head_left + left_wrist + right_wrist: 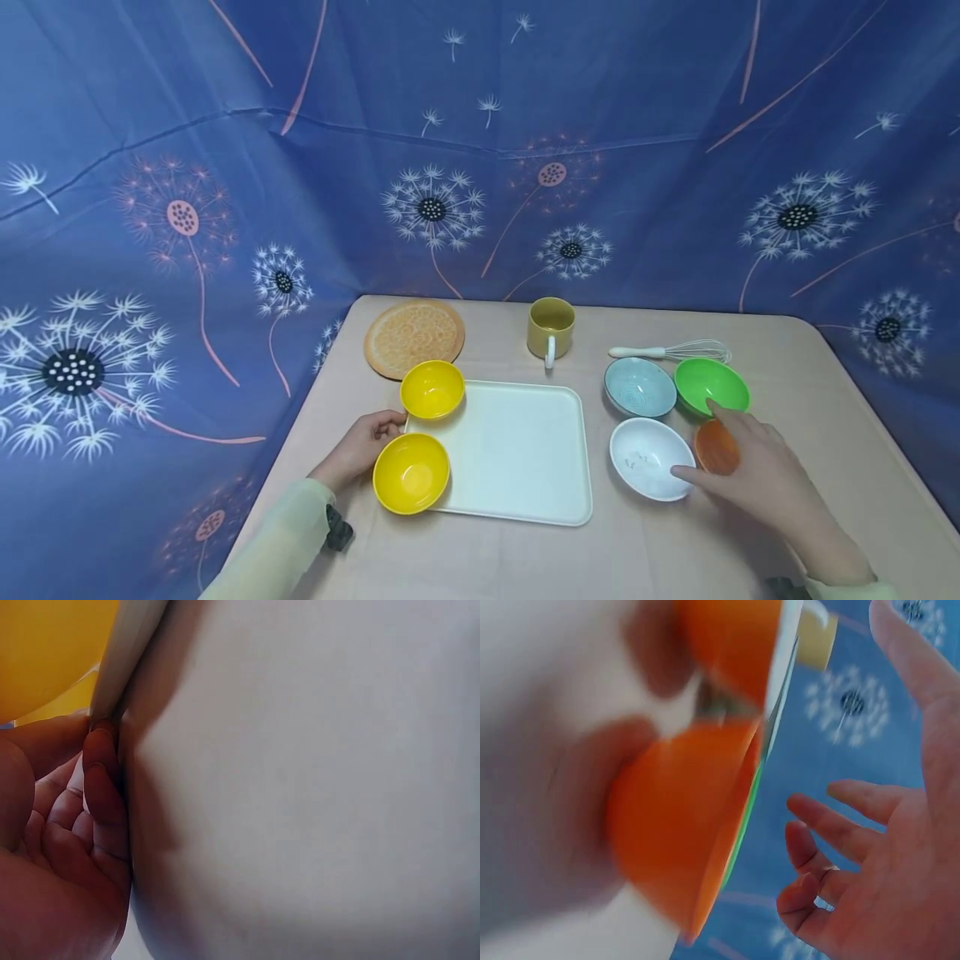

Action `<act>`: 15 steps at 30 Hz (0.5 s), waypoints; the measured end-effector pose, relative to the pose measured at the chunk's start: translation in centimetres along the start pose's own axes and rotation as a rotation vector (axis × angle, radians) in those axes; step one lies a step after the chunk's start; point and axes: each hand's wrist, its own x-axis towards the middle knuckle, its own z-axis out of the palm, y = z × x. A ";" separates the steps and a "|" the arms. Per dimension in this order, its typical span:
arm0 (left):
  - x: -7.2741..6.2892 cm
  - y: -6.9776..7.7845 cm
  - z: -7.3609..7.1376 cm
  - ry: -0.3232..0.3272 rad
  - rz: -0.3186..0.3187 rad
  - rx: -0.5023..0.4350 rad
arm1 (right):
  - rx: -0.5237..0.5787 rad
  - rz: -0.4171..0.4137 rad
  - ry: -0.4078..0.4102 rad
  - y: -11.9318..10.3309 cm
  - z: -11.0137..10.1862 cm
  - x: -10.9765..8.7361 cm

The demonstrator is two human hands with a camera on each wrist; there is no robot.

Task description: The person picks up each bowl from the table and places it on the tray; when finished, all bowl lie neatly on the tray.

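My left hand is at the left edge of a white rectangular tray, pinching its rim with thumb and fingertips. Two yellow bowls, one behind the hand and one in front of it, overlap the tray's left side. Fingers spread, my right hand hovers over an orange bowl and partly hides it. In the right wrist view the hand is apart from the orange bowl. A white bowl sits left of it, its near rim by my thumb.
Behind the white bowl are a light blue bowl and a green bowl. Farther back lies a whisk. A mustard mug stands behind the tray, and a round pizza-like board lies at the back left. Blue curtain borders the table.
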 end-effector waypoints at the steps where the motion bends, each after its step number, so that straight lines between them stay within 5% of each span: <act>1: 0.0 0.0 0.0 -0.002 0.007 -0.001 | -0.011 0.029 -0.004 0.8 -0.3 -0.2; 8: 0.5 -0.7 -0.2 -0.017 0.058 -0.026 | -0.085 0.144 -0.015 5.4 -0.8 -0.9; 15: 0.4 -0.6 -0.2 -0.028 0.037 -0.035 | -0.058 0.204 -0.091 6.3 0.2 -1.2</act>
